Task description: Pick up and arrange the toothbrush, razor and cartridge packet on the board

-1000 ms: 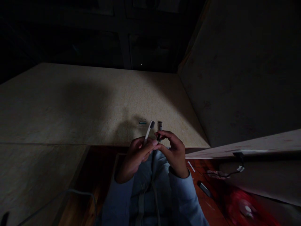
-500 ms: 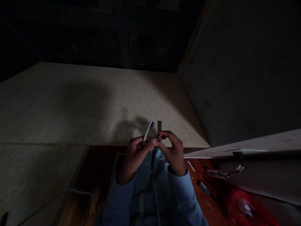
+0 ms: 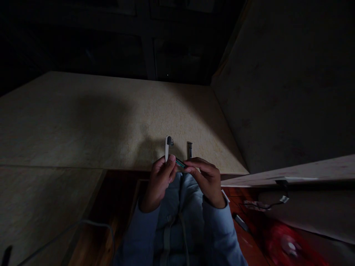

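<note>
Upright in my left hand (image 3: 161, 179), between closed fingers, is a white toothbrush (image 3: 166, 148) with dark bristles at its top. My right hand (image 3: 206, 177) pinches one end of a small narrow dark strip with a teal face (image 3: 181, 163); its exact kind is too small to tell. The strip's other end meets the left thumb and fingertips. Just beyond the right fingers, a razor-like thing with a T-shaped head (image 3: 190, 145) lies on the pale tabletop (image 3: 144, 111). A small dark piece (image 3: 172, 142) is partly hidden behind the brush head.
An upright panel (image 3: 283, 92) borders the tabletop on the right. Below it, a dark oblong object (image 3: 241, 222) and a white strip (image 3: 225, 195) lie on the reddish floor, near a red bag-like thing (image 3: 291, 244). A grey cable (image 3: 91, 222) runs at lower left.
The toothbrush has swung from a rightward tilt to nearly upright and moved left. My hands have drawn slightly apart, and the teal-faced strip now shows between them.
</note>
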### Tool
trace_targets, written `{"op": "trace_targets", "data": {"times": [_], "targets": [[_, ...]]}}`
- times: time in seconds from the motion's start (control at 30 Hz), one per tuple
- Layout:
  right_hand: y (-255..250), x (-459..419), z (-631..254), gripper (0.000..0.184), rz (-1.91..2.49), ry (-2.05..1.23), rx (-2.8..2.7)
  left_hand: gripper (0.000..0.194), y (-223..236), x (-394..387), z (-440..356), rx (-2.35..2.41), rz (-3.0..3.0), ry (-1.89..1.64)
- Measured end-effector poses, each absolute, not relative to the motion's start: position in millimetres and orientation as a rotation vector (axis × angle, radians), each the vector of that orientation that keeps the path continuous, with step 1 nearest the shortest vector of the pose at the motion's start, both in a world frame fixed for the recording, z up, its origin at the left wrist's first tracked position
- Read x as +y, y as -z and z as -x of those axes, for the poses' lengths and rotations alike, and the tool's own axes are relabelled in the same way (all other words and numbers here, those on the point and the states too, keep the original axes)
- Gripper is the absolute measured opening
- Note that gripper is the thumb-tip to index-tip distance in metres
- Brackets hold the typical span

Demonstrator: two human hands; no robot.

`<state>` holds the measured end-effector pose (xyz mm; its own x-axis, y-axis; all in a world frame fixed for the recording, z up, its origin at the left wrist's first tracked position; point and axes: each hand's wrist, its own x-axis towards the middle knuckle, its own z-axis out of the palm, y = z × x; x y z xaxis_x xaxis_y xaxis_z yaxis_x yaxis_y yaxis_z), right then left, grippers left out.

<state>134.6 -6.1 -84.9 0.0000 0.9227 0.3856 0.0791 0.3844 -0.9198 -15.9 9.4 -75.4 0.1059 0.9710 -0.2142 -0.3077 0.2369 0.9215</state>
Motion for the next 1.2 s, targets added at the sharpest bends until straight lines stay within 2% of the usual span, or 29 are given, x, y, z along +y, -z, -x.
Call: {"op": "trace_targets", "data": {"times": [0.13,0.33,0.7,1.0,1.2], "targets": [[84,-7,-133,0.015,0.958,-0.912,-1.392,0.056,77,10,13,0.965,-0.801,-1.11],[88,-5,-132,0.04,0.935,-0.977,-1.413,0.058,79,7,9,0.954,-0.799,-1.075],[90,-3,-134,0.037,0.843,-1.066,-1.4,0.06,81,6,5,0.901,-0.843,-1.034],[99,-4,-136,0.039,0.822,-1.047,-1.111,0.067,80,9,21,0.954,-1.042,-0.942],[107,-2,-138,0.044,0.837,-0.967,-1.028,0.055,75,5,33,1.068,-1.278,-0.861]]}}
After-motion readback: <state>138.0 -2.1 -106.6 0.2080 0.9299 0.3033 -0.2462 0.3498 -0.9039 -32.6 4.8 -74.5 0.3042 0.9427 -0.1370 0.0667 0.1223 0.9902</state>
